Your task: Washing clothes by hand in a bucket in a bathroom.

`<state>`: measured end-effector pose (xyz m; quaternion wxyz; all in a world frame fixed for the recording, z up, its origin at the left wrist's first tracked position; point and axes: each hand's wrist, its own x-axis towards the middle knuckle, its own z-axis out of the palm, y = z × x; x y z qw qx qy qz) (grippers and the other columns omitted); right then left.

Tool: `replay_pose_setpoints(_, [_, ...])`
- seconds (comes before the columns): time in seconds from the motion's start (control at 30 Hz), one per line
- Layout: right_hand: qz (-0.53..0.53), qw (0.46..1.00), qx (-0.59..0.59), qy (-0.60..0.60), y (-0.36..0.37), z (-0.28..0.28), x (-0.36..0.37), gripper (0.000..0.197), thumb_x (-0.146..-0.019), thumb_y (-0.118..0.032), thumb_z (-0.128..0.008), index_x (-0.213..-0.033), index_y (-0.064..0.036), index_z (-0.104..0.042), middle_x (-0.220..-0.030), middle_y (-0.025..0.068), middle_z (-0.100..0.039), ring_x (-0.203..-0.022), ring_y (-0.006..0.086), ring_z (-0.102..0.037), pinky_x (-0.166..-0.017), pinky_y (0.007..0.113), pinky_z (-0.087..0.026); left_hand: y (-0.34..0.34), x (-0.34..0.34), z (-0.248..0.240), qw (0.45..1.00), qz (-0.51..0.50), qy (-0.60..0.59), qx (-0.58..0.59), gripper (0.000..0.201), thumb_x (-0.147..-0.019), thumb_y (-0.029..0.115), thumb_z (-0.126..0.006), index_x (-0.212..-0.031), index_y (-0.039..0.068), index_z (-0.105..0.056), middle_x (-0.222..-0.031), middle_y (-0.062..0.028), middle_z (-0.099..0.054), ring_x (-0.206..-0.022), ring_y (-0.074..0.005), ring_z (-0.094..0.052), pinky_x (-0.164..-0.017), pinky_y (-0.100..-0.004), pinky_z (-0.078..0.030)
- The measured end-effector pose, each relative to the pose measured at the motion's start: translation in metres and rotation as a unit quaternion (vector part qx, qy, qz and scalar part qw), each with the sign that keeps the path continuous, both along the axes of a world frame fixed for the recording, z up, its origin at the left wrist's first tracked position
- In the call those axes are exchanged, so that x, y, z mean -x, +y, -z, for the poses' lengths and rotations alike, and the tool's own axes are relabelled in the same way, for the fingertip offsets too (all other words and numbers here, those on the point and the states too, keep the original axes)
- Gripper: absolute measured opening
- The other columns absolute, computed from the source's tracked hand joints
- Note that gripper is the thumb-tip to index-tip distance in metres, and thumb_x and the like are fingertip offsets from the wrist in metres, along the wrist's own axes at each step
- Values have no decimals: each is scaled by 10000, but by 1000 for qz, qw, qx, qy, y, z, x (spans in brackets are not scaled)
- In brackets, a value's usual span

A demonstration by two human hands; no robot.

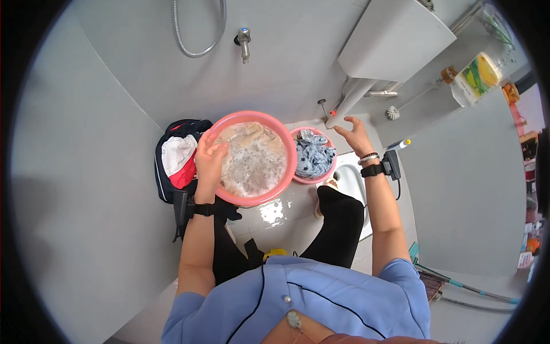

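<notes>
A big pink basin (pixel 283 172) of soapy water with a beige cloth (pixel 247 137) soaking in it stands on the tiled floor in front of me. My left hand (pixel 209 161) is at its left rim, fingers closed on the wet cloth. My right hand (pixel 356 135) hovers open, fingers spread, to the right of a smaller pink basin (pixel 329 172) holding blue-grey patterned clothes (pixel 314 155). It holds nothing and is near a white pipe on the wall.
A dark bag (pixel 165 172) with red and white clothes lies left of the big basin. A tap (pixel 244 43) and shower hose hang on the wall above. A squat toilet (pixel 350 180), a white cistern (pixel 395 40) and a broom (pixel 458 284) are to the right.
</notes>
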<state>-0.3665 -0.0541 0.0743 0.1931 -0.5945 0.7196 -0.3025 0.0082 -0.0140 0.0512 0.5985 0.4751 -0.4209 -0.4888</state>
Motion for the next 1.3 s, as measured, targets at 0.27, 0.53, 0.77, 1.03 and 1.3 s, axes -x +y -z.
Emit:
replay_pose_setpoints(0.27, [-23, 988, -7, -155, 84, -68, -25, 460, -688, -279, -687, -1028, -4, -546, -937, 151, -552, -869, 197, -493, -760, 303, -398, 56, -32, -68, 999, 4, -12, 29, 548, -776, 83, -598, -1243, -18, -329, -1187, -151, -430, -853, -155, -563, -678, -248, -478])
replay_pose_setpoints(0.53, [-132, 976, -15, -171, 135, -81, -62, 473, -715, -312, -656, -1048, 1, -535, -1024, 180, -557, -1016, 285, -494, -849, 356, -397, 112, -48, -100, 997, 38, -49, 53, 541, -766, 94, -605, -1221, -32, -342, -1148, -149, -453, -853, -156, -559, -675, -249, -479])
replay_pose_setpoints(0.77, [-199, 965, -40, -167, 141, -53, -95, 510, -722, -328, -645, -1075, 22, -529, -1045, 184, -563, -1041, 266, -502, -860, 324, -396, 126, -60, -97, 996, 35, -83, 29, 535, -756, 116, -617, -1210, -23, -369, -1134, -142, -467, -860, -153, -565, -676, -238, -474])
replay_pose_setpoints(1.03, [-235, 952, -41, -190, 135, -8, -111, 452, -698, -308, -655, -1004, 11, -558, -920, 149, -578, -905, 229, -529, -791, 309, -415, 121, -39, -109, 994, 18, -105, 7, 535, -765, 110, -608, -1220, -20, -360, -1137, -145, -469, -908, -170, -557, -706, -259, -487])
replay_pose_setpoints(1.3, [-247, 957, -67, -138, 103, 44, -135, 468, -694, -325, -655, -1005, 8, -549, -854, 154, -587, -777, 224, -551, -714, 314, -440, 70, -31, -68, 998, 9, -55, -18, 484, -775, 100, -607, -1188, -16, -383, -1029, -102, -520, -824, -132, -561, -624, -220, -465])
